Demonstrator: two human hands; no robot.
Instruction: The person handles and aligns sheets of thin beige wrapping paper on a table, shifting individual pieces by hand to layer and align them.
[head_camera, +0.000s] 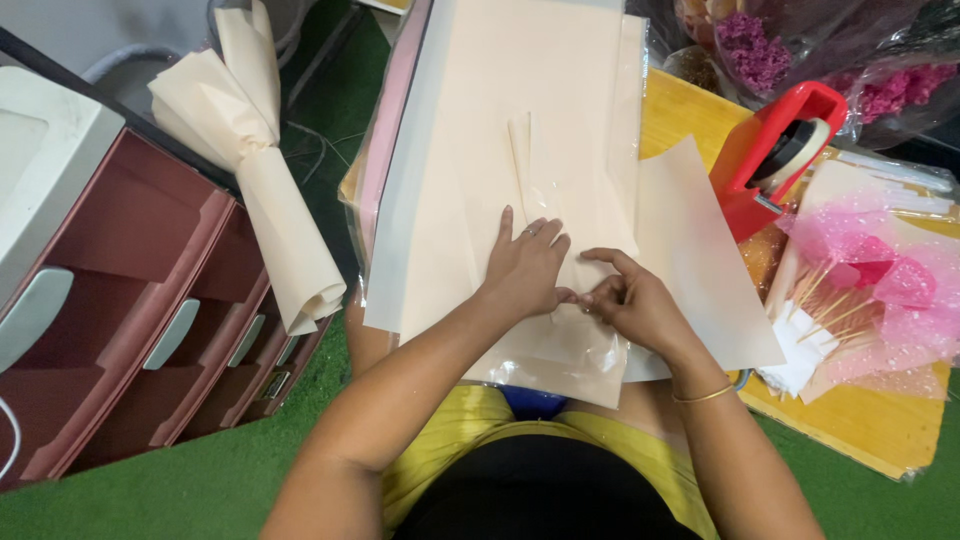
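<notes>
The person sits at the near edge of a yellow table (880, 430), a stack of cream paper sheets (520, 110) running from their lap toward the far edge. The left hand (525, 268) lies flat on the top sheet, fingers spread and pressing down, which I take to be a way of keeping the paper from sliding. The right hand (632, 300) is curled just beside it, thumb and forefinger pinched together on something small at the spot where the two hands meet; what they nip I cannot tell, perhaps a fold or a bit of clear film (560, 355), whose glossy edge shows along the near end of the sheet. A narrow cream strip (522, 165) lies lengthwise on the stack beyond the left fingers.

A loose cream sheet (700, 250) overlaps the stack on the right. Past it, near the table's far right corner, stands a red tape dispenser (775, 150), within reach of the right hand (handy, I would guess, for that very reason). Along the right edge lie pink mesh wraps (880, 280) with thin wooden sticks (825, 300) fanned among them. Purple flowers (745, 45) in plastic sit at the far edge.

Off the table to the left, a rolled cream bundle (265, 170) leans beside a maroon drawer unit (150, 290) on green matting (200, 480).
</notes>
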